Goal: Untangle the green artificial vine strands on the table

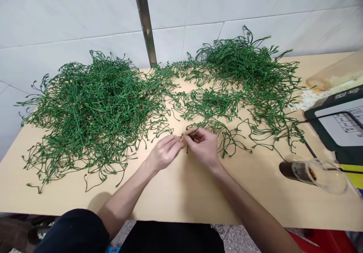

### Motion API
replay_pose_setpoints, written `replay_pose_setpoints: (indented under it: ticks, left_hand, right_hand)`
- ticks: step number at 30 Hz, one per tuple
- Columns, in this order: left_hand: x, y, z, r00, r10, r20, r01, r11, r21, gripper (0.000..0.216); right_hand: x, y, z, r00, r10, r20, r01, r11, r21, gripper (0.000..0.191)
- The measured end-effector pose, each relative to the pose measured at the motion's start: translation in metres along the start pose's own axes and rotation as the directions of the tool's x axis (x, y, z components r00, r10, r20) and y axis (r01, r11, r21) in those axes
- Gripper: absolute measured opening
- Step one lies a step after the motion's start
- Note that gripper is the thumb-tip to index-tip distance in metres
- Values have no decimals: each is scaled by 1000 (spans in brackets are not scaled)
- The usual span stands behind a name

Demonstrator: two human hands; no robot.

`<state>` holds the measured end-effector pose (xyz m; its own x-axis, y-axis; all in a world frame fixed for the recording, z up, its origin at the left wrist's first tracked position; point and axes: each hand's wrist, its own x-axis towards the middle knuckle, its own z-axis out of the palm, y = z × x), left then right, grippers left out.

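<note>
A clear cup (320, 174) of dark drink sits well right of the fingers (195, 137), a dark green device (340, 128) just beyond it. Farther right lies a plastic bag (337, 73); a metal strip (145, 22) climbs the white tiled wall (70, 11) beyond them.

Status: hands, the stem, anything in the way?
Right hand pinches green sprig. Left hand fingertips meet it, grip unclear. Green piles behind, glass cup off right.

Two hands, one left hand (164, 152) and one right hand (203, 146); one sprig (190, 132) at the fingertips; two large green heaps, a left heap (93, 101) and a right heap (246, 64); one smaller scatter (210, 105) between them; one table (181, 196); one metal strip (145, 22); one clear cup (321, 173); one plastic bag (337, 73); one dark device (337, 130).
</note>
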<state>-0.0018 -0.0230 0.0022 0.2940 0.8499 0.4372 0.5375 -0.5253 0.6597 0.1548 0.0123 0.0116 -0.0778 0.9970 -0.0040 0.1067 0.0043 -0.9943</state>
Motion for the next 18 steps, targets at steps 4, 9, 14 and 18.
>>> replay_pose_setpoints:
  ticks: [4, 9, 14, 18]
  left_hand:
    - [0, 4, 4, 993, 29, -112, -22, 998, 62, 18]
    - [3, 12, 5, 947, -206, -248, 222, 974, 40, 10]
    - [7, 12, 4, 948, -165, -274, 192, 978, 76, 12]
    - [6, 11, 3, 960, -100, -260, 124, 989, 78, 13]
  right_hand:
    - [1, 3, 1, 1000, -4, 7, 4, 1000, 26, 6]
    - [14, 3, -7, 991, 0, 136, -17, 991, 130, 21]
    - [18, 1, -11, 981, -25, 193, -9, 985, 174, 23]
    - [18, 2, -10, 982, 3, 187, -35, 985, 170, 26]
